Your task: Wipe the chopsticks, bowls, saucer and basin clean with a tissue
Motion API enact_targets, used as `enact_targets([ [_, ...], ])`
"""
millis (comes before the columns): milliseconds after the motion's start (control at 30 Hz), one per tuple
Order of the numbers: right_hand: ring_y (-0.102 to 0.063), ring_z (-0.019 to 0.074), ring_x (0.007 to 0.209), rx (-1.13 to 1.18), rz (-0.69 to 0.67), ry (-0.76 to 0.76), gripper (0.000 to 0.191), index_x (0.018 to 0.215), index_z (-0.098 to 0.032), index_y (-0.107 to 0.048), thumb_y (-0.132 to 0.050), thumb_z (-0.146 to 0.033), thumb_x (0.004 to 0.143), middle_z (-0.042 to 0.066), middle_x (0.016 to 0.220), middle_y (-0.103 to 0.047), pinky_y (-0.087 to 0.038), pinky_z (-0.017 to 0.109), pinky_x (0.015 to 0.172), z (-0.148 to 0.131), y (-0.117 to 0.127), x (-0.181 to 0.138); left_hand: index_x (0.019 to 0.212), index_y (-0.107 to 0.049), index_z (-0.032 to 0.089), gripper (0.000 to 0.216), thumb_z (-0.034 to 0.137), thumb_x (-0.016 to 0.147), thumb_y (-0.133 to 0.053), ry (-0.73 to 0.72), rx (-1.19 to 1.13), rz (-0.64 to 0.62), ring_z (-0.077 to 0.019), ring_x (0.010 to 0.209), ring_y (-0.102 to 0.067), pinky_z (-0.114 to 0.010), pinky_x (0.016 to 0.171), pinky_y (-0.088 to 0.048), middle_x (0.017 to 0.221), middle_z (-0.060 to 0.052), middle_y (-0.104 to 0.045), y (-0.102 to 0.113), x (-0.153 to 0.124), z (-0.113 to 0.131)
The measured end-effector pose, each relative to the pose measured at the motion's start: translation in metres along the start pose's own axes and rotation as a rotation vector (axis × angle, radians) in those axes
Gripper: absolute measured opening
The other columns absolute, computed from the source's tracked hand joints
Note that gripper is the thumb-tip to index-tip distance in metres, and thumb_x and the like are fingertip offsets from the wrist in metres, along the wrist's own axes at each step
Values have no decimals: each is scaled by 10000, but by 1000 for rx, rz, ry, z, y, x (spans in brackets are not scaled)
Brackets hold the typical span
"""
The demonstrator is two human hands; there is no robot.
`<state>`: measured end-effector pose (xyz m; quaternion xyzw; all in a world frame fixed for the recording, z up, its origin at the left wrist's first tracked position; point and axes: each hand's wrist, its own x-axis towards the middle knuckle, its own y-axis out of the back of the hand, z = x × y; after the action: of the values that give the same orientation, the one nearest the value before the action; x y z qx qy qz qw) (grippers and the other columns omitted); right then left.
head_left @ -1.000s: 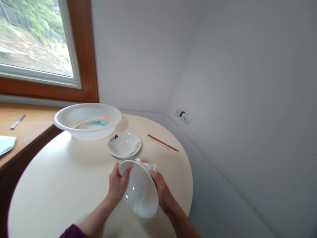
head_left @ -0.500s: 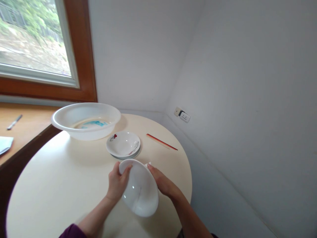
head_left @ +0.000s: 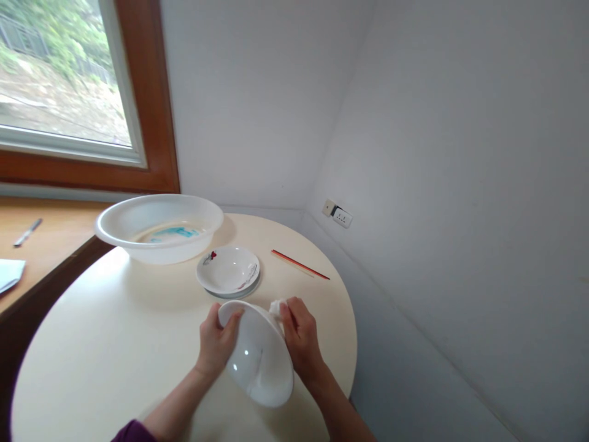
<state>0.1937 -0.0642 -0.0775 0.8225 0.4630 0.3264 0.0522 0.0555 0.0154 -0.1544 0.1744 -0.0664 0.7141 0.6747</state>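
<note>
Tilted above the near part of the table is a glossy white bowl (head_left: 262, 362), its inside facing me. My left hand (head_left: 218, 344) grips its upper left rim, thumb on the inside and fingers behind. At the bowl's upper right edge my right hand (head_left: 300, 334) is closed on a wad of white tissue or cloth (head_left: 277, 308), held against or close to the outer side. Just beyond, a white patterned dish (head_left: 229, 271) with a red motif rests on top of another dish, of which only the edge shows.
A large translucent basin (head_left: 159, 245) with a blue patch on its bottom stands at the back left of the round table (head_left: 105, 344). Red chopsticks (head_left: 300, 264) lie at the right. On the wooden ledge (head_left: 55, 227) are a pen (head_left: 28, 232) and folded paper (head_left: 10, 273).
My right hand has turned and drawn up, and more of the white wad shows in its fingers. My left hand and the bowl stay almost in place.
</note>
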Motion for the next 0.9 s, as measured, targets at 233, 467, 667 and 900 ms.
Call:
enact_targets([
  [233,-580,195,778,566,-455,-448,583,972,-143,-677,-344,-608,860,54,845,-674,-415,310,747,-3,-8,-4,596,-406,219,281,390,734,-581,-16,11,-23,-97,446,-412,-196,408,-348,468,83,-422,0,-2,-2],
  [467,-404,122,508,66,-425,-338,564,494,-175,-496,-340,-566,870,-2,490,-467,-280,252,498,-5,7,-3,571,-392,221,293,383,727,-581,-40,50,-29,-91,420,-387,-199,396,-324,441,88,-393,1,-2,1],
  [667,-314,84,438,-158,111,3,439,518,-203,-367,-351,-427,896,-49,458,-356,-219,234,452,3,-1,-14,548,-375,224,305,395,710,-569,-32,29,23,-91,417,-375,-200,389,-312,441,89,-367,3,-2,13],
  [900,-383,96,445,-123,-163,104,470,624,-214,-374,-240,-573,896,-48,509,-387,-257,218,449,-6,27,-20,605,-444,215,277,431,740,-553,21,32,42,-114,464,-434,-220,443,-361,483,73,-435,3,2,11],
])
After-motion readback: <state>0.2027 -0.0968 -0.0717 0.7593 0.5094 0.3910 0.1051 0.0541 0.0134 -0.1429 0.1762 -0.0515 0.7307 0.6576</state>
